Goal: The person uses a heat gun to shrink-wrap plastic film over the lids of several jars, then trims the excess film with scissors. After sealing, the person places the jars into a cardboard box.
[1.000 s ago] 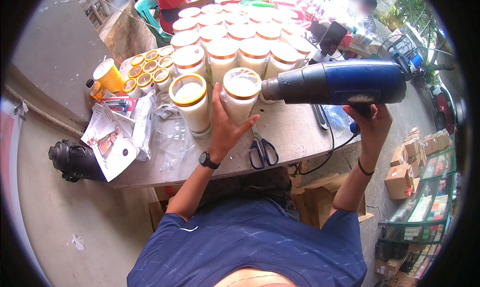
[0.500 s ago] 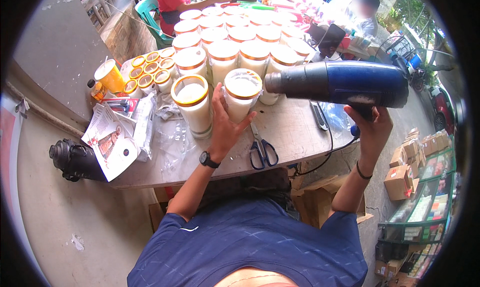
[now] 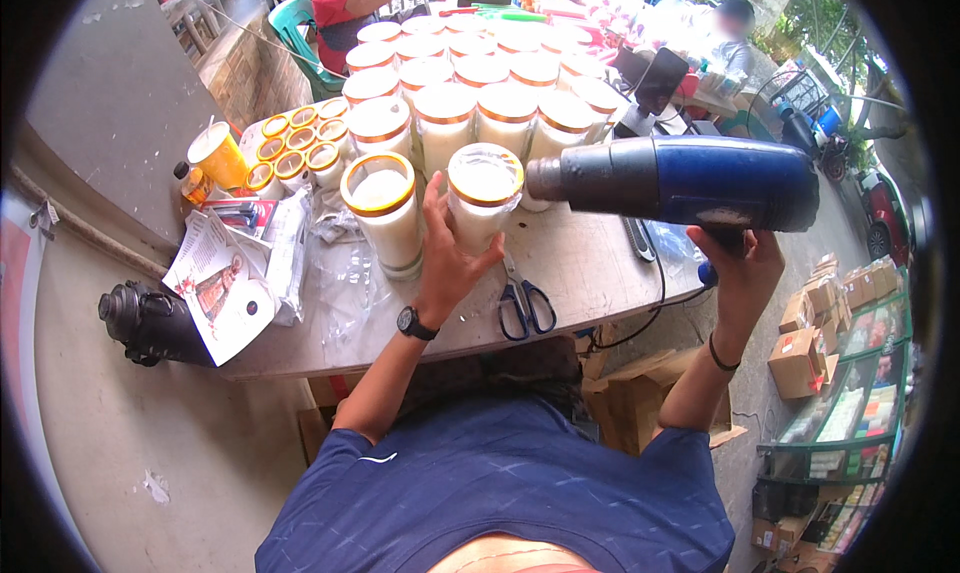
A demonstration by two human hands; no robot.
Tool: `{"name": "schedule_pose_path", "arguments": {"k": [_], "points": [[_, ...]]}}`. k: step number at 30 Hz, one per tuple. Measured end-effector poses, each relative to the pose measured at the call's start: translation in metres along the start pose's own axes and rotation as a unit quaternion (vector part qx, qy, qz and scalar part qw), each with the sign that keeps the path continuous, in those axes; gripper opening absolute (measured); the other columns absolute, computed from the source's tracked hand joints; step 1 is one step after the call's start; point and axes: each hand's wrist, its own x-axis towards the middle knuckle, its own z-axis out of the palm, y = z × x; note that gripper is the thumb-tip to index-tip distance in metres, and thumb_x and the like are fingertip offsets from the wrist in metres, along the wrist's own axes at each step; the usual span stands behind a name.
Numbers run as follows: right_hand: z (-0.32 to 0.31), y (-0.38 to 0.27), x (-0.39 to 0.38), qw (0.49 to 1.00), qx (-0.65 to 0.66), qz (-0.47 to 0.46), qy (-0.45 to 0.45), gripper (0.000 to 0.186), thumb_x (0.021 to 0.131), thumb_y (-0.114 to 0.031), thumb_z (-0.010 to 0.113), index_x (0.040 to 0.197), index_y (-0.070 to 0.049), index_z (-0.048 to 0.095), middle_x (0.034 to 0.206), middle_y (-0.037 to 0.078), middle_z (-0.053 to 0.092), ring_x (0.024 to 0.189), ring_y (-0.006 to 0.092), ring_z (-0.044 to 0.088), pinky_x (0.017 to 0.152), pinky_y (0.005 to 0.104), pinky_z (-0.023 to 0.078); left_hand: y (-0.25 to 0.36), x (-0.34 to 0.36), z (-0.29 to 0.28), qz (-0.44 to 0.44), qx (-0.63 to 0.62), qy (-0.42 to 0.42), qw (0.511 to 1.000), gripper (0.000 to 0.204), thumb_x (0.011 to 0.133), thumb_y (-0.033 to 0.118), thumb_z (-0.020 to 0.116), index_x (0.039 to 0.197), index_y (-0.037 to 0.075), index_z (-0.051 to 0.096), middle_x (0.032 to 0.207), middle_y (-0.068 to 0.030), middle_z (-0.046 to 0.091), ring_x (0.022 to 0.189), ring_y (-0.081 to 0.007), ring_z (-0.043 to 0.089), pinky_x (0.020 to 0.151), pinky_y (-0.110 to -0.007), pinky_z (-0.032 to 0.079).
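Note:
My left hand [image 3: 452,263] curls its thumb and fingers around a white candle in a clear glass [image 3: 484,198], gold-rimmed, with clear plastic film over its top. My right hand [image 3: 738,268] grips the handle of a blue and black heat gun [image 3: 690,181], held sideways above the table. The gun's nozzle is close beside the upper right side of the wrapped candle. Another gold-rimmed candle [image 3: 385,218] stands just left of my left hand. Scissors with dark blue handles [image 3: 525,306] lie on the table near my left wrist.
Rows of tall white candles [image 3: 446,108] fill the table behind, with small gold-rimmed jars [image 3: 290,163] at left. A yellow cup [image 3: 218,155], leaflet [image 3: 222,298] and black flask [image 3: 150,323] sit farther left. A box cutter [image 3: 638,239] and cable [image 3: 655,298] lie beneath the gun.
The heat gun has dropped slightly, its nozzle shifting a little lower beside the candle. The film over the candle's top looks smoother and clearer. My left hand has barely moved.

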Motion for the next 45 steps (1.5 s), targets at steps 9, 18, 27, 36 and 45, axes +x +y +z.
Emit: {"name": "schedule_pose_path", "arguments": {"k": [9, 18, 27, 36, 45], "points": [[-0.006, -0.004, -0.01, 0.998, -0.042, 0.004, 0.051, 0.05, 0.064, -0.013, 0.094, 0.103, 0.005, 0.067, 0.095, 0.013, 0.073, 0.084, 0.0184, 0.07, 0.076, 0.0298, 0.056, 0.002, 0.002, 0.0, 0.029, 0.043, 0.013, 0.999, 0.107, 0.076, 0.009, 0.081, 0.152, 0.001, 0.007, 0.143, -0.0262, 0.038, 0.135, -0.0343, 0.044, 0.114, -0.043, 0.036], [-0.003, -0.013, -0.028, 0.991, -0.048, -0.018, 0.122, 0.052, 0.064, -0.011, 0.094, 0.105, 0.006, 0.068, 0.095, 0.014, 0.074, 0.087, 0.0162, 0.069, 0.077, 0.0293, 0.055, -0.007, 0.001, 0.008, 0.05, 0.102, 0.052, 0.992, 0.105, 0.075, 0.016, 0.087, 0.149, -0.001, 0.015, 0.141, -0.0242, 0.04, 0.132, -0.0319, 0.047, 0.11, -0.041, 0.041], [0.001, -0.021, -0.031, 0.993, -0.06, 0.025, 0.099, 0.055, 0.065, -0.009, 0.093, 0.112, 0.003, 0.067, 0.103, 0.012, 0.072, 0.093, 0.0184, 0.067, 0.086, 0.0307, 0.052, -0.013, 0.0, 0.012, 0.011, -0.004, 0.078, 0.997, 0.087, 0.077, 0.021, 0.088, 0.138, 0.0, 0.029, 0.135, -0.0222, 0.043, 0.123, -0.0288, 0.053, 0.104, -0.04, 0.046], [-0.004, -0.018, -0.039, 0.994, -0.046, 0.016, 0.099, 0.055, 0.063, -0.012, 0.094, 0.109, 0.005, 0.067, 0.095, 0.012, 0.074, 0.085, 0.0144, 0.068, 0.076, 0.0283, 0.055, -0.021, -0.008, 0.013, 0.024, 0.012, 0.051, 0.998, 0.104, 0.077, 0.02, 0.087, 0.147, 0.004, 0.012, 0.14, -0.0258, 0.039, 0.127, -0.0335, 0.05, 0.106, -0.043, 0.043], [-0.001, -0.017, -0.055, 0.991, -0.024, 0.028, 0.127, 0.056, 0.062, -0.007, 0.093, 0.11, 0.006, 0.067, 0.098, 0.01, 0.073, 0.087, 0.0141, 0.067, 0.079, 0.0292, 0.054, 0.008, -0.003, 0.009, -0.012, 0.018, 0.06, 0.998, 0.108, 0.075, 0.01, 0.082, 0.154, 0.002, 0.01, 0.136, -0.0211, 0.044, 0.125, -0.0319, 0.051, 0.106, -0.042, 0.043]]}}
